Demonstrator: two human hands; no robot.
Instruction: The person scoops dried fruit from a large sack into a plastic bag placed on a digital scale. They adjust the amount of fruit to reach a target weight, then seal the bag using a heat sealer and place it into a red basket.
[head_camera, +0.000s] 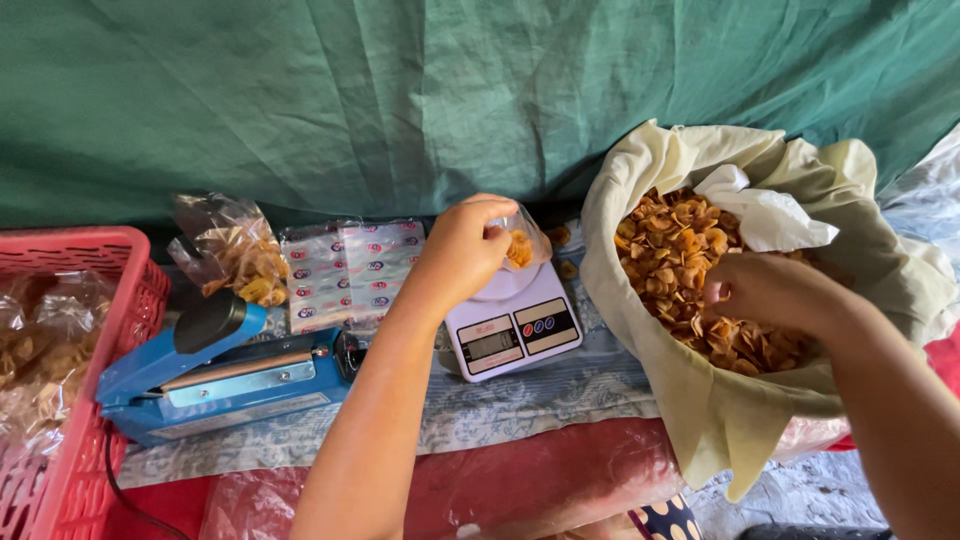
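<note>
The left hand (468, 245) pinched the mouth of a small clear bag of chips (522, 245), holding it upright on the white kitchen scale (510, 322) so its contents stayed in. The right hand (765, 292) was curled inside the cloth-lined sack of chips (690, 270), apparently closed on a few pieces, though its fingers were hidden. A blue heat sealer (215, 375) sat just beside the scale.
</note>
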